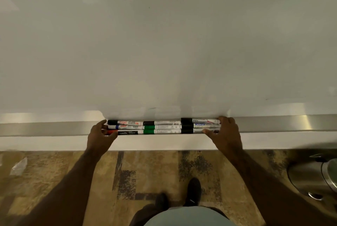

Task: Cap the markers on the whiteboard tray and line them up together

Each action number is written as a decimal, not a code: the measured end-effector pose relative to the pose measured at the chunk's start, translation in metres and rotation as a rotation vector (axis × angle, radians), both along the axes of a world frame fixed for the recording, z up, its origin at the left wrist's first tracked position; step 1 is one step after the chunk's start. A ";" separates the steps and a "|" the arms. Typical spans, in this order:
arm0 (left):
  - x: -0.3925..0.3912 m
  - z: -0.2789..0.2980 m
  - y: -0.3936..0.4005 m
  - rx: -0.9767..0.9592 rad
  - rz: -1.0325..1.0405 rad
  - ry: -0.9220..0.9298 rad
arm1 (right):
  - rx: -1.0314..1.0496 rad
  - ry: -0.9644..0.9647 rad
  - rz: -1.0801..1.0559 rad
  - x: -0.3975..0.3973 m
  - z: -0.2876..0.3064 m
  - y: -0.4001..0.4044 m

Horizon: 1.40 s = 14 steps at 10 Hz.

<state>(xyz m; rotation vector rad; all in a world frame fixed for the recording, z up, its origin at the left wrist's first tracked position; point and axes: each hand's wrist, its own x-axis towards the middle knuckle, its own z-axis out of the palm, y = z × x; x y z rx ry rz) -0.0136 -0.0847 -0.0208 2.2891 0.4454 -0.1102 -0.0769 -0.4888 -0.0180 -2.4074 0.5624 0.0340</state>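
On the metal tray [54,127] under the whiteboard [164,43], the markers [164,127] lie capped in three tight rows, end to end, packed side by side in one block. The person's left hand [99,133] bears against the block's left end, thumb along the red marker [113,132] and fingers fairly straight, gripping nothing; the right hand [225,131] does the same at the right end, thumb lying along the front row. Below, a patterned floor [127,171], dark shoes [194,192] and a steel bin [317,178] show
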 end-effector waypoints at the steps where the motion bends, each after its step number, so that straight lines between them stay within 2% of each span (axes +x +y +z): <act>1: 0.001 0.001 0.001 -0.009 -0.035 -0.005 | 0.000 -0.002 -0.013 0.000 0.001 0.002; 4: -0.001 0.002 0.005 0.037 -0.127 -0.068 | -0.006 0.003 -0.023 -0.001 0.000 0.003; 6: -0.002 0.005 0.007 -0.003 -0.146 -0.097 | 0.001 0.022 -0.018 0.000 0.004 0.002; 8: -0.006 0.006 0.015 -0.032 -0.164 -0.082 | 0.062 -0.029 -0.130 -0.012 0.005 0.012; 9: -0.013 0.009 0.019 0.056 -0.245 -0.081 | 0.036 -0.022 -0.094 -0.021 0.008 0.025; 11: -0.034 0.017 0.021 0.094 -0.323 -0.038 | 0.029 0.014 -0.025 -0.039 0.015 0.043; 13: -0.042 0.028 0.021 0.209 -0.486 0.053 | -0.091 0.108 0.101 -0.048 0.030 0.053; 14: -0.039 0.041 0.016 0.263 -0.563 0.013 | -0.149 0.072 0.180 -0.043 0.041 0.056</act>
